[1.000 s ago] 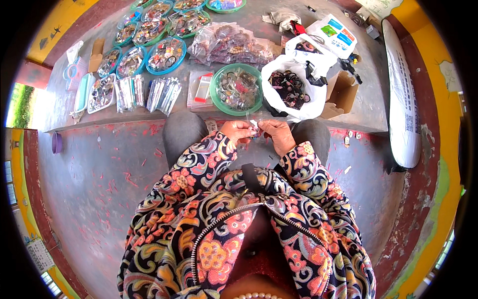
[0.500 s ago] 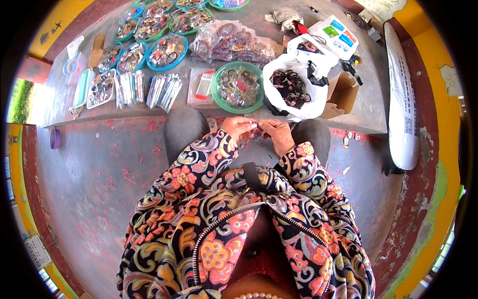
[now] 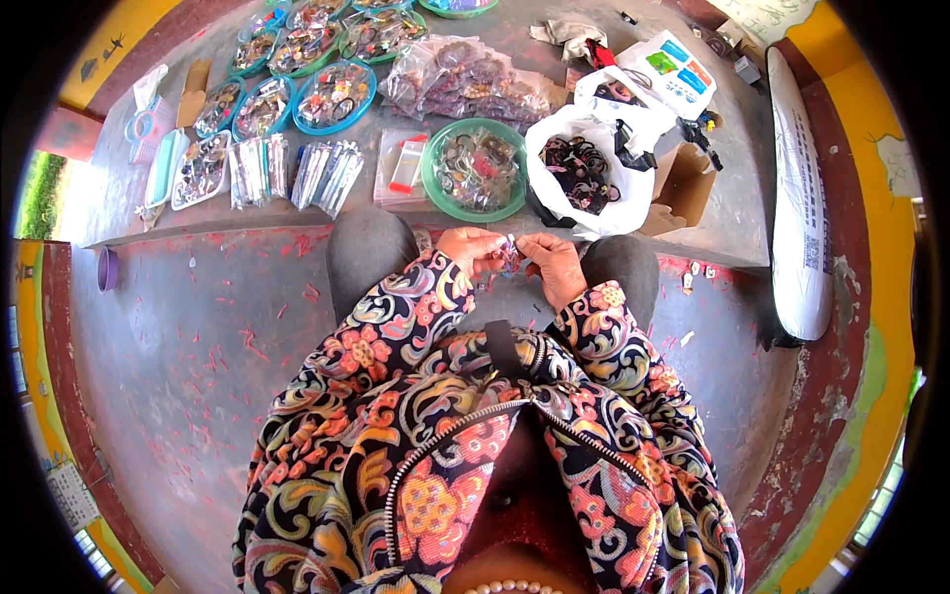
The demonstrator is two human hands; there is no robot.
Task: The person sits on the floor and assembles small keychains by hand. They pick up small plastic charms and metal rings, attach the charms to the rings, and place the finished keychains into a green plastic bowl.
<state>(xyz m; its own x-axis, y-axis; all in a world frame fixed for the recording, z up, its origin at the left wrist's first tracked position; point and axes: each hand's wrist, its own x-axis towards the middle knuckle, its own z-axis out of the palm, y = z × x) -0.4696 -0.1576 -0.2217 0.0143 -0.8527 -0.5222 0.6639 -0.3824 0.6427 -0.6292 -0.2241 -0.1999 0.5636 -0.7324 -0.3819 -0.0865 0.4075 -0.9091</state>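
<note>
Evidently both hands are working together over the lap: the left hand (image 3: 473,249) and the right hand (image 3: 554,265) are pinching a small purplish trinket (image 3: 509,255) between their fingertips, so each grip is closing on that one piece, held in the air between the knees. What the trinket is exactly is too small to tell.

Just beyond the grip, on the grey counter (image 3: 129,188), a green bowl (image 3: 476,170) is sitting with a tangle of small pieces in it, and beside it, ahead and to the right of the grip, a white plastic bag (image 3: 586,158) is lying open with dark hair bands inside. Ahead and to the left of the grip, clear packets (image 3: 401,168) and bundles of narrow sleeves (image 3: 327,173) are lying in rows, and farther out blue-rimmed trays (image 3: 334,94) are standing filled with sorted pieces. A brown cardboard box (image 3: 683,188) is sitting to the right of the bag.

Judging from that, much of the sorting or packing is looking done already: several trays and packets are filled, while the bag and the green bowl are holding plenty yet to handle. The piece in the fingers is only partway through.

Compared with a second ago, the hands are sitting in almost the same spot, fingertips meeting as before; the things on the counter are lying unchanged.
</note>
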